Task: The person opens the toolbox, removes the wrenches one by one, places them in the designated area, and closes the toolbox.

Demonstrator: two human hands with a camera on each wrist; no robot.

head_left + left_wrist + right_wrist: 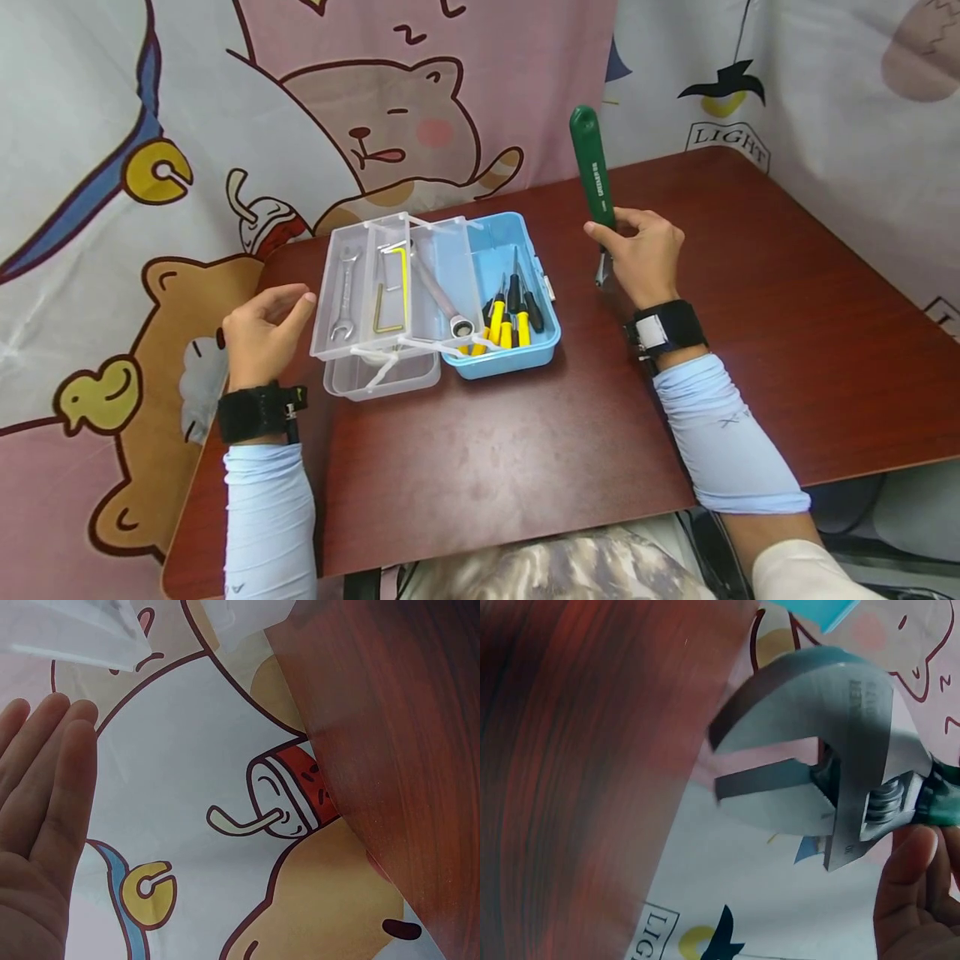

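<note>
My right hand (pixel 648 254) pinches an adjustable wrench (pixel 595 171) just below its green handle, which points upward above the table. The right wrist view shows the wrench's metal head with a gap between its jaws. To the left of the toolbox, my left hand (pixel 262 333) is held with relaxed fingers and nothing in it, its fingertips near the clear upper tray (pixel 321 333). In this tray lie a double-ended wrench (pixel 347 292), several hex keys (pixel 406 283) and a ratcheting wrench (pixel 441 292). The blue toolbox base (pixel 517 360) contains several screwdrivers (pixel 522 325) with yellow or black handles.
A second clear tray (pixel 382 379) sits under the upper one, both joined to the toolbox by white link arms. The reddish-brown table (pixel 525 458) backs onto a cartoon-printed curtain (pixel 525 83), which also hangs along both sides.
</note>
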